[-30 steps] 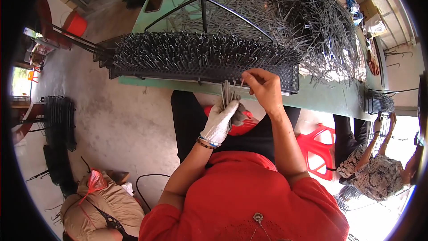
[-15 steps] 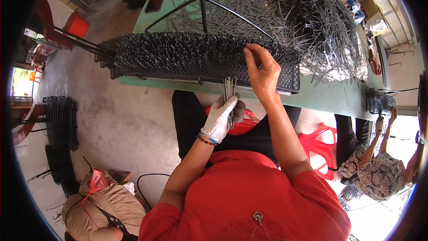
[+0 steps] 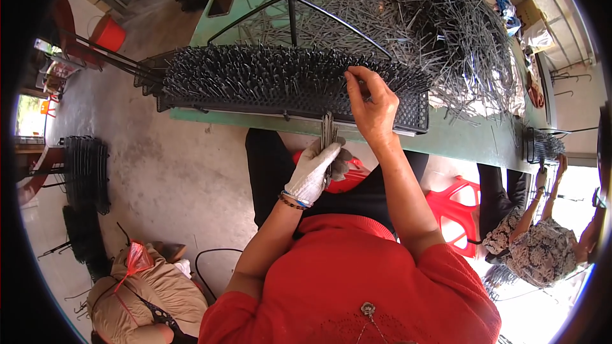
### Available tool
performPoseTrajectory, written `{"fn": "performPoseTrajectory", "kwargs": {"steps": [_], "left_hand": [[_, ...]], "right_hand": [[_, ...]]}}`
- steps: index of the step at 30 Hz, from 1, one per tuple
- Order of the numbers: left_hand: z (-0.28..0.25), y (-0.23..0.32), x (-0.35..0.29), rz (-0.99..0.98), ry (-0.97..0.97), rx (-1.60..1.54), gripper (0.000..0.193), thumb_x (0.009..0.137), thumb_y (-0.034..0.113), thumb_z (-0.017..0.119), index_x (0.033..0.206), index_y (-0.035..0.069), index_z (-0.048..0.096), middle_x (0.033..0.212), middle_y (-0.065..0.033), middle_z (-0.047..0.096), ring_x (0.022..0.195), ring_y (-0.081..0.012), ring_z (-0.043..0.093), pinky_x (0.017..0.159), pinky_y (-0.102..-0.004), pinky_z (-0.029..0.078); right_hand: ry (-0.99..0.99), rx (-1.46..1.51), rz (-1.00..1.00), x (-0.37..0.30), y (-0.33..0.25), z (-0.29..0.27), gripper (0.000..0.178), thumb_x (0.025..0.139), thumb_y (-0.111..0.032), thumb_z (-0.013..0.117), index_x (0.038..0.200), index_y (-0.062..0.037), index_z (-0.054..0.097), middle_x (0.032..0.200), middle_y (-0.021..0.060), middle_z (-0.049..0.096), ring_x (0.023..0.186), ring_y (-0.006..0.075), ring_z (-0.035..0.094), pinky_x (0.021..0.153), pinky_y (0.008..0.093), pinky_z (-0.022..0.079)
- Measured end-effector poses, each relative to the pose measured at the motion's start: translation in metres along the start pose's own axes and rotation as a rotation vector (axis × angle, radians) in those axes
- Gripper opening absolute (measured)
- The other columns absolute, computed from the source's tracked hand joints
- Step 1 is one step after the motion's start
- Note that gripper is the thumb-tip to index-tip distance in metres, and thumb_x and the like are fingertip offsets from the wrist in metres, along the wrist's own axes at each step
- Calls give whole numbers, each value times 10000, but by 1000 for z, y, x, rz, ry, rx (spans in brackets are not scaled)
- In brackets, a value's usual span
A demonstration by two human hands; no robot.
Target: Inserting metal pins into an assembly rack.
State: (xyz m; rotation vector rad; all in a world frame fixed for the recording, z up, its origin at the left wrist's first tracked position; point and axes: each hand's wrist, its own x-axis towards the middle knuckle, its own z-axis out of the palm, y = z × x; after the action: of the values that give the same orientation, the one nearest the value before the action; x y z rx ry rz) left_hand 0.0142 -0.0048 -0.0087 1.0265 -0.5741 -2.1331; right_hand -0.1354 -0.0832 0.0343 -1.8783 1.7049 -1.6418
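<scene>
My left hand (image 3: pixel 313 172), in a white knitted glove with grey fingertips, is closed round a bundle of thin grey strips (image 3: pixel 329 129). Their tips point up towards the near edge of a black perforated rack (image 3: pixel 411 114). Dense rows of dark thin pieces (image 3: pixel 255 73) stand upright in the rack. Bare, my right hand (image 3: pixel 375 102) is over the right part of these rows, thumb and forefinger pinched together. Whatever sits between those fingertips is too small and dark to make out against the pieces behind.
A large heap of loose dark strips (image 3: pixel 446 32) covers the green table (image 3: pixel 510 137) behind the rack. Black rods (image 3: pixel 291 6) rise over the rack. A phone (image 3: pixel 223 0) lies at the far left. To the right, another person (image 3: pixel 542 248) works at a smaller rack (image 3: pixel 545 146).
My right hand has shifted slightly left and down along the rows, still pinched. The left hand keeps its bundle, with only a small shift.
</scene>
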Motion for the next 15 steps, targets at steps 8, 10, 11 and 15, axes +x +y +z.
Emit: {"fn": "performPoseTrajectory", "kwargs": {"steps": [8, 10, 11, 15], "left_hand": [[4, 5, -6, -29, 35, -51, 261, 1004, 236, 531, 1169, 35, 551, 880, -107, 700, 594, -119, 642, 475, -217, 502], [-1, 1, -5, -42, 36, -20, 262, 998, 252, 548, 1160, 46, 559, 859, -84, 697, 561, -89, 614, 433, -193, 464], [-1, 2, -5, -41, 38, -22, 262, 998, 252, 548, 1160, 46, 559, 859, -84, 697, 561, -89, 614, 433, -193, 464], [-3, 4, -6, -15, 31, 95, 258, 987, 269, 577, 1140, 62, 569, 821, -40, 681, 513, -34, 537, 402, -165, 376]], "right_hand": [[-23, -129, -148, -5, 3, 9, 149, 809, -28, 738, 947, -44, 684, 784, 76, 679, 559, 185, 611, 526, 294, 491], [-49, -160, -145, -4, -2, 10, 145, 805, -28, 737, 939, -44, 686, 799, 78, 679, 587, 203, 622, 549, 306, 500], [-74, -192, -141, -3, -5, 10, 141, 800, -29, 737, 931, -43, 689, 814, 80, 680, 616, 221, 633, 571, 318, 510], [-63, -196, -229, -1, -4, 8, 141, 801, -30, 732, 936, -50, 695, 840, 81, 678, 673, 249, 648, 611, 334, 519]]}}
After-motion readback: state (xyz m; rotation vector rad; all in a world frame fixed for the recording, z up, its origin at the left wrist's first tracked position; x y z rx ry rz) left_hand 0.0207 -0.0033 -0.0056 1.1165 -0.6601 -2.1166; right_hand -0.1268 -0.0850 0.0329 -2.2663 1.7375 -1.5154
